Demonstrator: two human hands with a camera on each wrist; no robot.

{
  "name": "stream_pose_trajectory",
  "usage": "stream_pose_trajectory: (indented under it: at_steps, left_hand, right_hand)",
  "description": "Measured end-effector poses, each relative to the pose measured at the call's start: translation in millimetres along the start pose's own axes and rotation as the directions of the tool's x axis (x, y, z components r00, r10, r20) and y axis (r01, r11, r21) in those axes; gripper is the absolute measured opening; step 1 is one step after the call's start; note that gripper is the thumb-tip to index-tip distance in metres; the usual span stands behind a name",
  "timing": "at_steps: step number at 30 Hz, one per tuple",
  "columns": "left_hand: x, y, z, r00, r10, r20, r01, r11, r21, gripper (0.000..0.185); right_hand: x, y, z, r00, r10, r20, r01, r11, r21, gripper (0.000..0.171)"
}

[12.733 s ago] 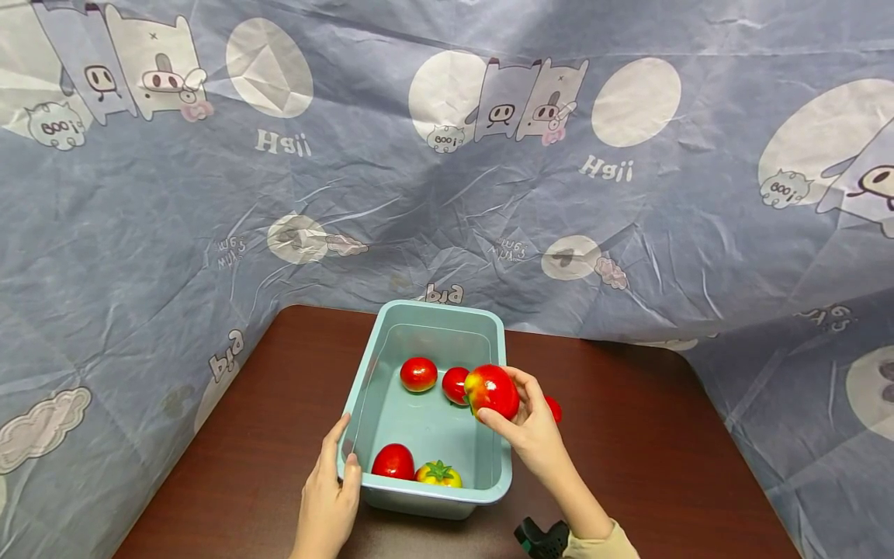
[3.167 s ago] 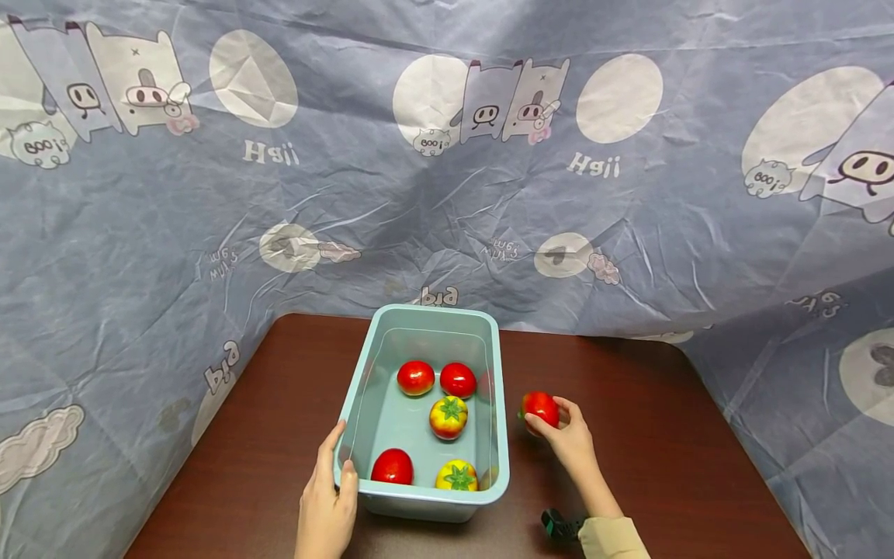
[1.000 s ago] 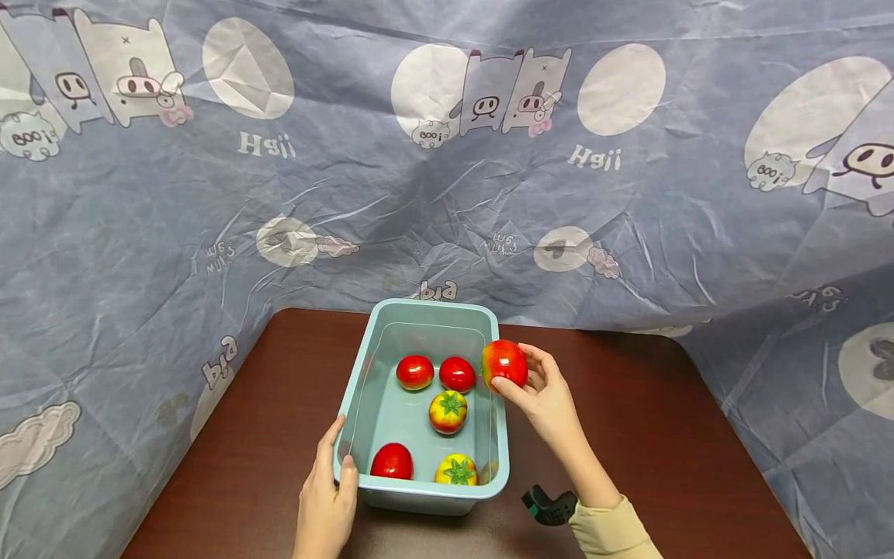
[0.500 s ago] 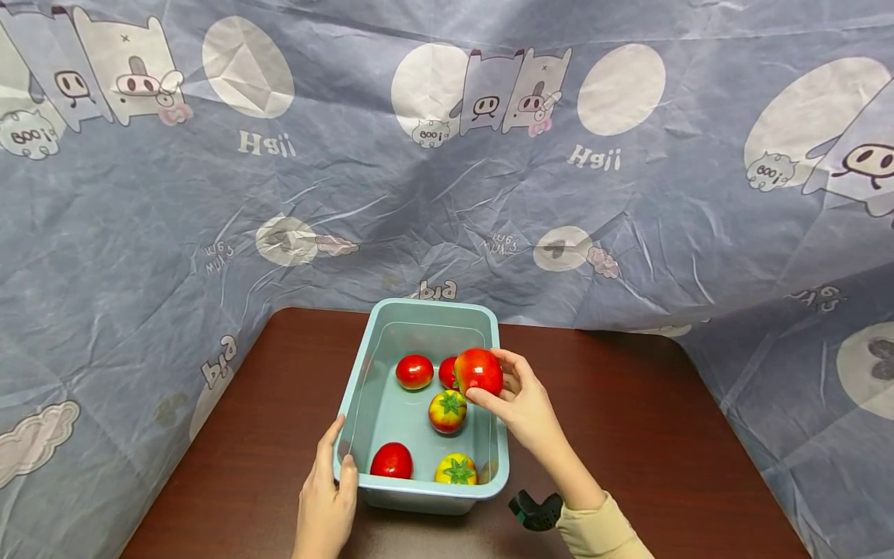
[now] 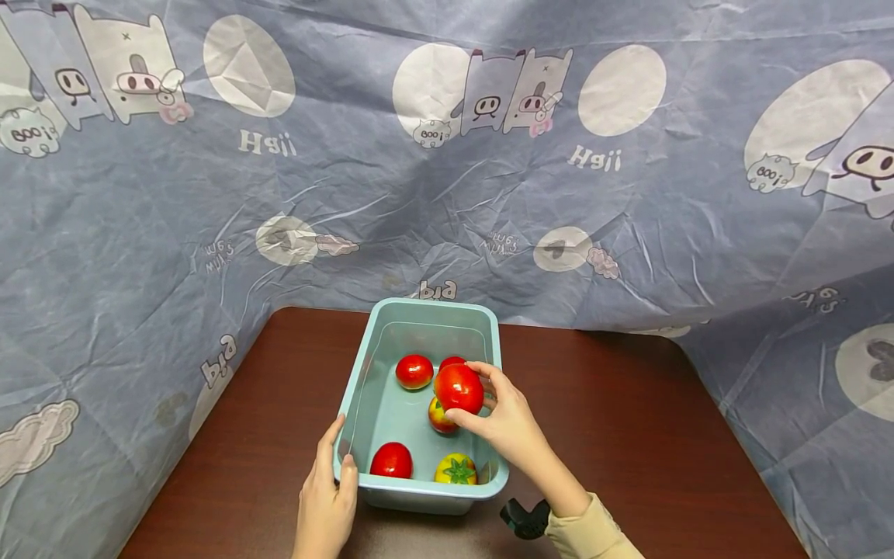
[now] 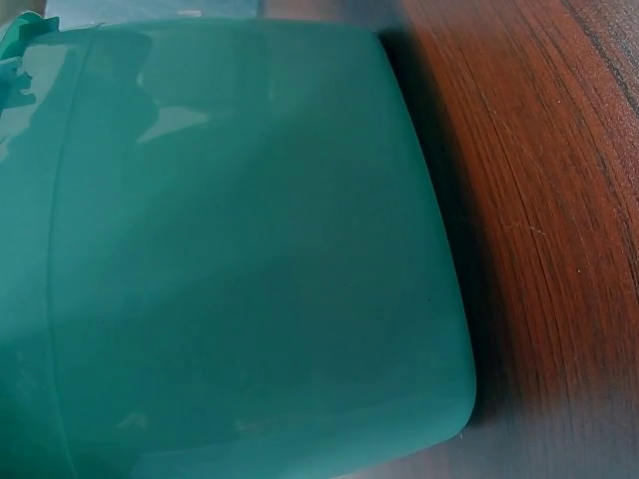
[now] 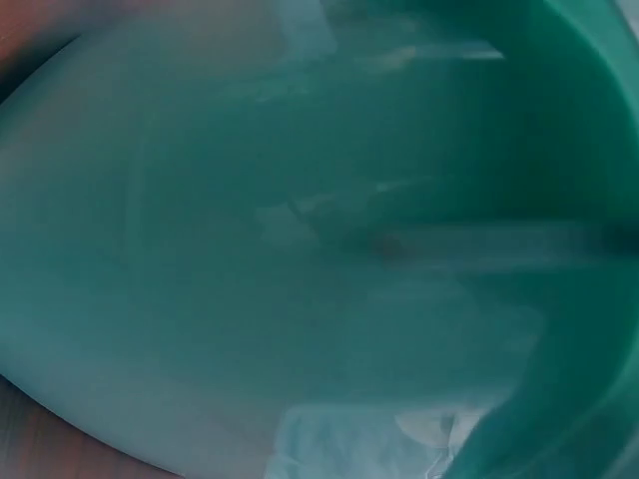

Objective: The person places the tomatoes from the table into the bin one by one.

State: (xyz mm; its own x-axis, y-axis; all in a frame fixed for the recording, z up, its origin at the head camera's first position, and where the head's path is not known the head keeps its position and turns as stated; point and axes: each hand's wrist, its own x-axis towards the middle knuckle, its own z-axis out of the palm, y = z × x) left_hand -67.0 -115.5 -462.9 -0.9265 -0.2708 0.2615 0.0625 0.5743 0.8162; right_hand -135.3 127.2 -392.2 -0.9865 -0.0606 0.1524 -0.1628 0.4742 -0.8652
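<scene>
A glossy red tomato (image 5: pixel 459 389) is pinched between thumb and fingers of my right hand (image 5: pixel 511 423), above the right half of a light blue-green plastic bin (image 5: pixel 419 488). My left hand (image 5: pixel 325 497) grips the bin's near left corner, its thumb at the front rim. Inside the bin lie a red tomato (image 5: pixel 414 372) at the back, another red one (image 5: pixel 393 461) near the front, and a yellow one with a green calyx (image 5: pixel 456 470). Two more are partly covered by the held tomato. Both wrist views show mainly the bin wall (image 6: pixel 250 249), with neither hand visible.
The bin stands on a dark brown wooden table (image 5: pixel 628 435). A grey-blue patterned cloth (image 5: pixel 447 194) hangs behind and at both sides of it. A black device (image 5: pixel 525 519) sits by my right wrist.
My right hand picked up the tomato from the table right of the bin, then carried it left over the bin. A yellow-red tomato now lies mid-bin. My left hand keeps its hold.
</scene>
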Motion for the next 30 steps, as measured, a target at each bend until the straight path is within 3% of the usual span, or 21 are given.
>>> stream_pose_trajectory:
  at_steps: [14,23,30]
  left_hand:
    - [0.2,-0.7,0.7,1.000,0.006,-0.009,-0.006,1.000,-0.001,0.055]
    - [0.4,-0.6,1.0,1.000,0.016,-0.017,-0.016,1.000,-0.003,0.054]
    - [0.7,-1.5,1.9,0.999,0.028,-0.024,-0.028,1.000,0.001,0.053]
  right_hand:
    - [-6,5,12,0.978,-0.206,0.038,0.210,0.961,-0.182,0.072]
    - [-6,6,15,0.960,-0.250,0.122,0.277,0.906,-0.321,0.073]
    - [-6,8,17,0.933,-0.283,0.220,0.353,0.836,-0.420,0.072]
